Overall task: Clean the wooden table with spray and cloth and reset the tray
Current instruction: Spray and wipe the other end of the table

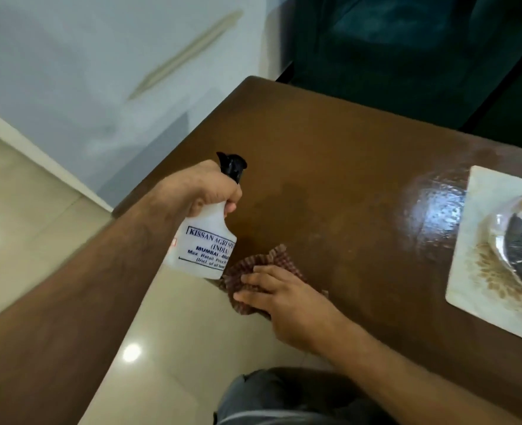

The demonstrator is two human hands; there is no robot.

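My left hand [204, 188] grips a white spray bottle [204, 243] with a black nozzle, held above the near left edge of the brown wooden table [330, 167]. My right hand [281, 297] presses flat on a crumpled brown checked cloth [259, 265] at the table's near edge, just right of the bottle. A white tray [474, 271] with a brown leaf pattern lies at the right, cut off by the frame. A glossy shell-shaped dish [520, 250] rests on the tray. A wet, shiny patch [434, 207] glistens on the wood beside the tray.
Dark green upholstered seating [407, 50] stands behind the table's far edge. A white cabinet with a long handle [186, 53] is at the left. Glossy beige floor tiles [39, 216] lie to the left and below. My grey-trousered knee [284, 397] is at the bottom.
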